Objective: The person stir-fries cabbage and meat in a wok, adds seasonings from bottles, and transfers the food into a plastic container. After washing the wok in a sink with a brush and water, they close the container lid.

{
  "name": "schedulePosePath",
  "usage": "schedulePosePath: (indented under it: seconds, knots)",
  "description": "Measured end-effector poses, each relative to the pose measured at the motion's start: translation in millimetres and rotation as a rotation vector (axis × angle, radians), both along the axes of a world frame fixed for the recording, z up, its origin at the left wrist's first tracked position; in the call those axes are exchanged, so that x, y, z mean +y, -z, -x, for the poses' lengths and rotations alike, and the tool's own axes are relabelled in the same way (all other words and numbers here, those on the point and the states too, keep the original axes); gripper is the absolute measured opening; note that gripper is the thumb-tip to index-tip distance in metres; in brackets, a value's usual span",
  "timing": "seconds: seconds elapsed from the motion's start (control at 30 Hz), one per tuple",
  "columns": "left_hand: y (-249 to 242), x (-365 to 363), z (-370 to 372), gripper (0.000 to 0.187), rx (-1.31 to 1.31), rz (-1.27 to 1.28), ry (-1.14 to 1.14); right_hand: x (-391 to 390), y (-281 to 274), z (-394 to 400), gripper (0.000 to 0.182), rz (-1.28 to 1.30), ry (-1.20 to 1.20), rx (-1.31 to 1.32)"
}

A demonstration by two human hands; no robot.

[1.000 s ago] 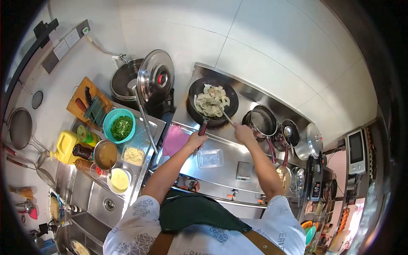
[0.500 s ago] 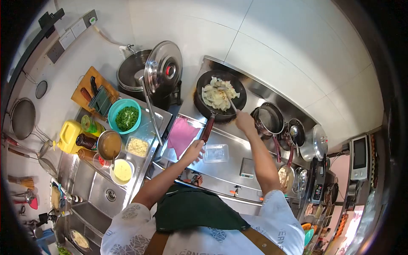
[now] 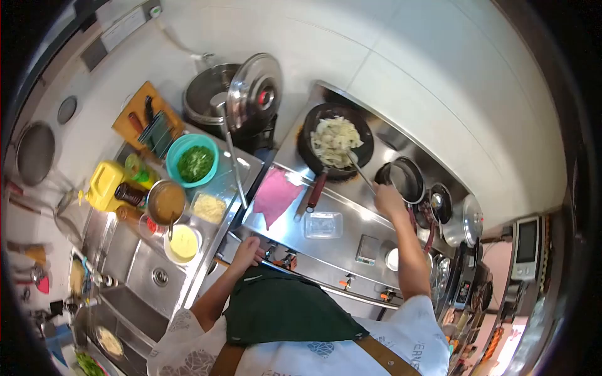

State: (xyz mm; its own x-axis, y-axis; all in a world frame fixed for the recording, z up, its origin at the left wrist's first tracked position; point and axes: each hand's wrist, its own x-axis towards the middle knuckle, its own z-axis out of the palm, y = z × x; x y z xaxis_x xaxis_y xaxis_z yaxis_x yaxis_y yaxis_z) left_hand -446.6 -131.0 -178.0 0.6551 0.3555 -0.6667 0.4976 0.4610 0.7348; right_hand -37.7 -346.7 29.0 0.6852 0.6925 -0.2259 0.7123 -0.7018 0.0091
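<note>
My right hand (image 3: 389, 200) is closed around the handle of a metal spatula (image 3: 364, 172). The spatula's head rests at the right side of a black frying pan (image 3: 305, 139), against pale, cooked, sliced pieces of food (image 3: 337, 133). The pan stands on the stove, its dark red handle (image 3: 318, 191) pointing toward me with no hand on it. Low at the counter's front edge is my left hand (image 3: 249, 252), empty with its fingers extended, close to the stove's front knobs. A pink cloth (image 3: 276, 191) and a clear plastic tray (image 3: 323, 225) lie between my hands and the pan.
On the left stand a teal bowl (image 3: 172, 166) of chopped greens, a pot of brown sauce (image 3: 165, 202), a bowl of yellow liquid (image 3: 184, 243) and a sink (image 3: 141, 276). Right of the pan are a saucepan (image 3: 406, 180), a pressure cooker (image 3: 464, 220) and a small scale (image 3: 367, 249).
My left hand has let go of the pan handle and dropped toward the counter's front edge. My right hand has drawn the spatula toward the pan's near right side. The view has shifted slightly.
</note>
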Motion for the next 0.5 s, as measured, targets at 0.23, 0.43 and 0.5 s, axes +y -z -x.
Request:
schedulePosePath:
  seconds: [0.23, 0.43, 0.5]
  knots:
    - [-80, 8, 31, 0.024, -0.309, -0.486, -0.445, 8, 56, -26, 0.043, -0.241, -0.11, 0.166]
    - [-123, 110, 114, 0.019, -0.14, -1.095, -1.056, 50, 58, -18, 0.045, -0.229, 0.005, 0.015]
    - [-101, 164, 148, 0.018, -0.111, -1.158, -1.172, 58, 100, -42, 0.049, -0.144, 0.004, 0.001]
